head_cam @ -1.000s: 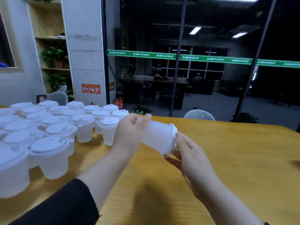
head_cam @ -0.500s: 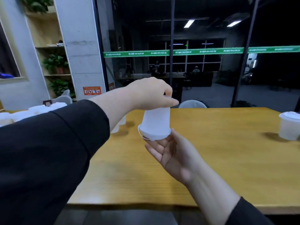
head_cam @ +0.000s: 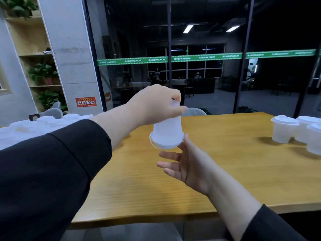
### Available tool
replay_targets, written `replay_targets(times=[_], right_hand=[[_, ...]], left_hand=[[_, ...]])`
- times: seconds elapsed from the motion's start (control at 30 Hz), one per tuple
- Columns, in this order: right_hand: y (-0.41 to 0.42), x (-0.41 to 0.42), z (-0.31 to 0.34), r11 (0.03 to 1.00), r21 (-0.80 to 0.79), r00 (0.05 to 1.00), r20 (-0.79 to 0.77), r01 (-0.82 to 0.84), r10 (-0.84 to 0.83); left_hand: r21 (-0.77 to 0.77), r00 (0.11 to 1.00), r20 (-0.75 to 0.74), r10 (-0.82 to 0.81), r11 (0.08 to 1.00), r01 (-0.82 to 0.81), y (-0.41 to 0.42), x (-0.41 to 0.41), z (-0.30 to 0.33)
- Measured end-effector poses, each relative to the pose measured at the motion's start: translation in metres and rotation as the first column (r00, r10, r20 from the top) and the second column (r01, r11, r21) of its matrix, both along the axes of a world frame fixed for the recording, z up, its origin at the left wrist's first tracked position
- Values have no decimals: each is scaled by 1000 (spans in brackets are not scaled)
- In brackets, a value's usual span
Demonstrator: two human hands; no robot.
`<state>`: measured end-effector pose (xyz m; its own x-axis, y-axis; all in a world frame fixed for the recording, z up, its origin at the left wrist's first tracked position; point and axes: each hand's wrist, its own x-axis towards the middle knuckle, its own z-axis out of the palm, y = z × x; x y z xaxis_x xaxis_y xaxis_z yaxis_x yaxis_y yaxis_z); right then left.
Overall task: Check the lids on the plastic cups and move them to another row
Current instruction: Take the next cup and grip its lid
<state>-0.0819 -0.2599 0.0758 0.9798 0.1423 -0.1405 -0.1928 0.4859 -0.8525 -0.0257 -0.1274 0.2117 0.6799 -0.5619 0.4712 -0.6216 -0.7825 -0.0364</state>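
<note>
A translucent white plastic cup (head_cam: 167, 132) hangs upside down above the yellow table (head_cam: 234, 171), its lid facing down. My left hand (head_cam: 156, 105) grips the cup's base from above. My right hand (head_cam: 189, 164) is spread palm-up just under the lid, its fingertips touching the lid's rim. At the far left stands a crowd of several lidded cups (head_cam: 43, 121), partly hidden by my left sleeve. Three lidded cups (head_cam: 284, 129) stand upright at the table's right edge.
The table's near edge (head_cam: 156, 218) runs across the lower view. A grey chair back (head_cam: 196, 112) shows behind the table's far edge. A glass wall, a pillar and shelves with plants stand behind.
The cup went from lying sideways between both hands to upside down under my left hand. The view swung right, bringing three cups at the right into view.
</note>
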Motion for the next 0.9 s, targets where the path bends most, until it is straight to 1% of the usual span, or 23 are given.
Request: replay_targets(times=[0.07,0.13,0.2,0.27,0.33,0.37,0.4,0.43,0.5,0.57,0.6,0.67,0.73,0.8,0.83,0.9], right_hand=[[-14,1,4,999,21,999,-16,-32,33],[-29,4,5,997,81,1000,-31,3,-1],[-44,9,4,989,128,997,-44,75,-70],[-62,12,4,963,162,976,-64,216,-208],[-85,11,5,920,162,934,-51,356,-352],[-97,9,5,903,141,913,-25,406,-407],[-110,7,4,888,96,892,7,449,-452],[-123,3,2,873,36,873,39,486,-487],[-147,-2,-3,821,-96,826,101,563,-555],[-172,-6,-10,731,-245,771,179,637,-611],[-185,-9,-13,679,-318,748,220,662,-626],[-210,-12,-18,585,-416,711,289,696,-641],[-236,-15,-23,526,-455,683,322,719,-655],[-261,-19,-27,498,-449,658,344,742,-670],[-273,-21,-29,499,-434,649,342,750,-679],[-296,-24,-35,501,-426,644,325,753,-692]], left_hand=[[-78,997,56,-58,995,62,-4,5,-18],[-226,989,67,-131,964,143,-11,9,-40],[-363,983,39,-178,914,179,-24,13,-61],[-456,977,-52,-208,875,162,-43,15,-81],[-522,940,-239,-243,849,87,-71,13,-99],[-564,889,-349,-296,824,53,-85,11,-108],[-619,817,-439,-373,785,25,-101,8,-116],[-673,745,-495,-447,739,-4,-118,7,-124],[-735,636,-558,-532,674,-81,-150,6,-135],[-744,523,-619,-586,650,-154,-181,7,-145],[-750,466,-634,-617,637,-178,-197,6,-150],[-762,374,-642,-669,609,-220,-227,5,-157],[-769,278,-638,-718,579,-271,-255,4,-164],[-764,186,-628,-756,553,-333,-282,4,-170],[-759,155,-624,-766,545,-356,-294,4,-172],[-756,126,-620,-774,548,-358,-316,1,-178]])
